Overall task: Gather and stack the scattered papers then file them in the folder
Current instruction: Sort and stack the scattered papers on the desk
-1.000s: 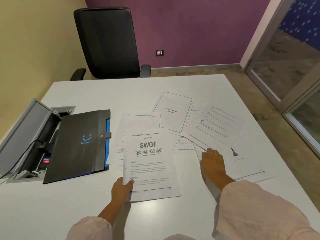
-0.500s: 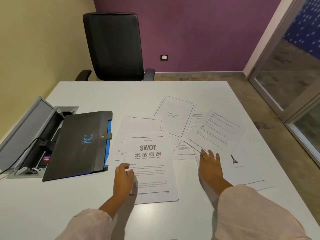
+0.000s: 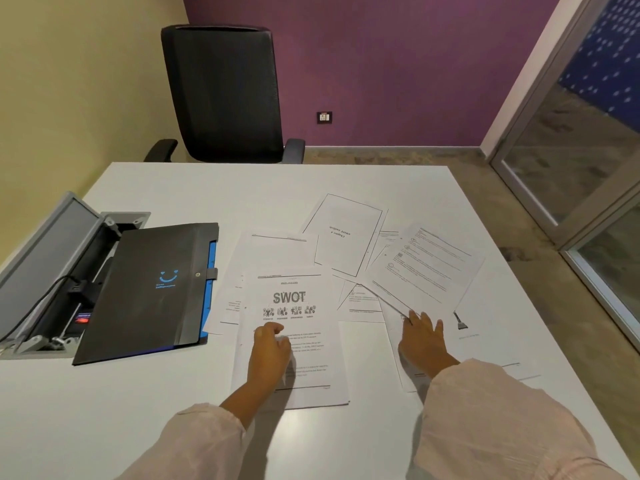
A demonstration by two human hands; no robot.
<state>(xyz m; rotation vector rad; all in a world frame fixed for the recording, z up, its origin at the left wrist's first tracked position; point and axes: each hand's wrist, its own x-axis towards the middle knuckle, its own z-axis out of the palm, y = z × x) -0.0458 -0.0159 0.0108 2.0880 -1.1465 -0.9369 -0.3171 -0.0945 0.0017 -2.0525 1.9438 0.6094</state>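
Note:
Several white printed papers lie scattered on the white table point(image 3: 207, 188). A small stack topped by the SWOT sheet point(image 3: 294, 306) lies in front of me. My left hand point(image 3: 272, 351) rests on it with fingers curled, gripping nothing. My right hand point(image 3: 424, 336) lies flat, fingers spread, on a sheet point(image 3: 491, 344) at the right, its fingertips at the near corner of a tilted text page point(image 3: 426, 268). A bordered page point(image 3: 344, 233) lies farther back. The black folder point(image 3: 152, 289) with a blue smile logo lies shut at the left.
An open grey cable box point(image 3: 45, 271) with plugs and a black cable sits in the table beside the folder. A black office chair point(image 3: 225, 95) stands behind the far edge. The table's right edge drops to the floor, with glass doors point(image 3: 588, 168) beyond.
My left hand let go of the SWOT stack's near edge and slid up onto the sheet. My right hand spread its fingers. The camera view shifted slightly.

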